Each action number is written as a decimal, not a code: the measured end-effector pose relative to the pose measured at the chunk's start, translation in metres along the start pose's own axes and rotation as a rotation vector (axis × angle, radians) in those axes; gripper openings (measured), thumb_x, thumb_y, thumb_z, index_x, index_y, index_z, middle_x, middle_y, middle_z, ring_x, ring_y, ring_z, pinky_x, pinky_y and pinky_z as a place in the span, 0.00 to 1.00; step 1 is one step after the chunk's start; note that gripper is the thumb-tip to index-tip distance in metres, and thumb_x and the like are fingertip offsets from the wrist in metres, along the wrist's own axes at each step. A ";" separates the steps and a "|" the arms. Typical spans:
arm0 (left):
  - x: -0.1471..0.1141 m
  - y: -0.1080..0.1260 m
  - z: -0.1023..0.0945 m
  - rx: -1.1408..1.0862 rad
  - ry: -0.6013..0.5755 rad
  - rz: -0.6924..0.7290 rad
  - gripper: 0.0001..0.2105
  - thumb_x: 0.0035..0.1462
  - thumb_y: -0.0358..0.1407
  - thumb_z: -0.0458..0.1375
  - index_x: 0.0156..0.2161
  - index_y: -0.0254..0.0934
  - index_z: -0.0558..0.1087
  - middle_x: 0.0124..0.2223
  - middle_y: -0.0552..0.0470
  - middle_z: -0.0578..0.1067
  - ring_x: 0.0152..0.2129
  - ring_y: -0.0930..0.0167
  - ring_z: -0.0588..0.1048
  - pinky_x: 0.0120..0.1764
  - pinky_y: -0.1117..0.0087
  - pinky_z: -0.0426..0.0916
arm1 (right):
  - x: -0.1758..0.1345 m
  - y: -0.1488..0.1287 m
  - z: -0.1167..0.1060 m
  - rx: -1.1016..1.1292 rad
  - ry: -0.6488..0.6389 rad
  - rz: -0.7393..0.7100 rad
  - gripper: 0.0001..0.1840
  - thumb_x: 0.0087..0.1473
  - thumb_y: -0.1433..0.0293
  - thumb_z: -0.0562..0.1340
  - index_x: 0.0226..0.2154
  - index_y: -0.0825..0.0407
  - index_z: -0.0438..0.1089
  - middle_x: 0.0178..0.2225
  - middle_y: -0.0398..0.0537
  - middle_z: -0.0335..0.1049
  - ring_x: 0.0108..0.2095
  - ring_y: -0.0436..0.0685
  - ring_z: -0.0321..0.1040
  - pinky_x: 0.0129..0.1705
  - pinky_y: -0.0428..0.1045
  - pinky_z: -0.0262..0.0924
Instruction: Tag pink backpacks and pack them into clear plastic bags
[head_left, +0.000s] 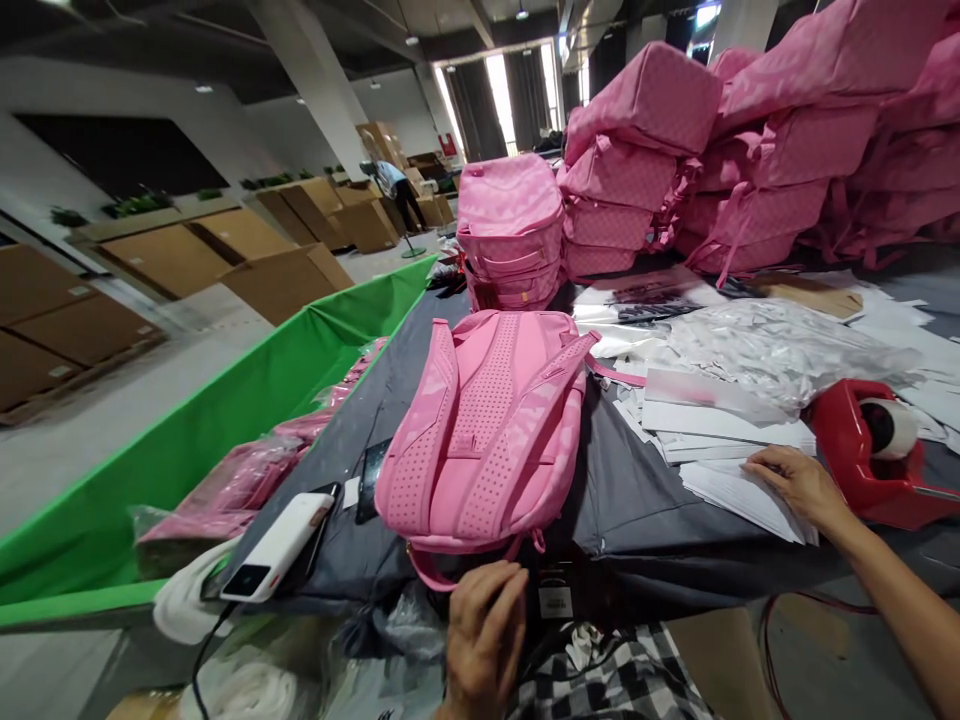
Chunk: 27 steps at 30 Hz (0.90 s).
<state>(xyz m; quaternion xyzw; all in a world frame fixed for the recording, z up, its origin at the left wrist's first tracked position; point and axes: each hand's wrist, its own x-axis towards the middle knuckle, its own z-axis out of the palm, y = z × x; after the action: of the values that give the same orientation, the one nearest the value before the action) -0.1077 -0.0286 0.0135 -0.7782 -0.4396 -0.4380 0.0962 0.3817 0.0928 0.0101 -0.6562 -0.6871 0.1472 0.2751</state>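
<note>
A pink backpack (480,420) lies with its two perforated shoulder straps facing up on the dark grey cloth. My left hand (486,640) is in front of its near end, close to a thin pink loop (429,572). Its fingers are curled together, and what they hold, if anything, is hidden. Just right of those fingers is a dark tag with a white label (556,601). Over to the right, my right hand (799,485) has its fingertips closed on the edge of a fanned stack of white paper slips (739,495).
A red tape dispenser (862,470) stands beside my right wrist. Beyond the slips lie crumpled clear plastic bags (772,345). Stacked pink backpacks (622,185) line the back. To the left are a white power bank (281,545) and a green bin (300,350) with bagged pink items.
</note>
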 end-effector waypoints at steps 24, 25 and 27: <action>0.054 0.117 0.089 -1.479 -0.531 -1.102 0.32 0.34 0.60 0.73 0.30 0.30 0.79 0.26 0.53 0.74 0.23 0.76 0.67 0.33 0.71 0.65 | -0.091 -0.172 0.000 0.430 -0.394 0.024 0.29 0.47 0.40 0.64 0.33 0.49 0.72 0.23 0.42 0.67 0.23 0.52 0.63 0.23 0.45 0.60; 0.052 0.116 0.084 -1.470 -0.508 -1.104 0.31 0.35 0.59 0.74 0.30 0.30 0.79 0.26 0.54 0.74 0.23 0.77 0.66 0.31 0.72 0.63 | -0.090 -0.173 0.002 0.453 -0.451 0.042 0.30 0.43 0.41 0.68 0.35 0.49 0.73 0.25 0.43 0.70 0.24 0.53 0.65 0.24 0.45 0.62; 0.049 0.113 0.075 -1.395 -0.482 -1.034 0.26 0.42 0.56 0.72 0.31 0.30 0.80 0.26 0.53 0.75 0.23 0.76 0.67 0.30 0.73 0.62 | -0.087 -0.177 0.010 0.446 -0.520 0.067 0.29 0.40 0.44 0.71 0.35 0.50 0.76 0.27 0.46 0.74 0.27 0.56 0.69 0.28 0.46 0.65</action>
<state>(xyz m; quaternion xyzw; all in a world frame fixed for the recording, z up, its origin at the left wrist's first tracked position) 0.0357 -0.0264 0.0327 -0.4354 -0.3773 -0.4187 -0.7019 0.2295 -0.0083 0.0854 -0.5427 -0.6632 0.4651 0.2222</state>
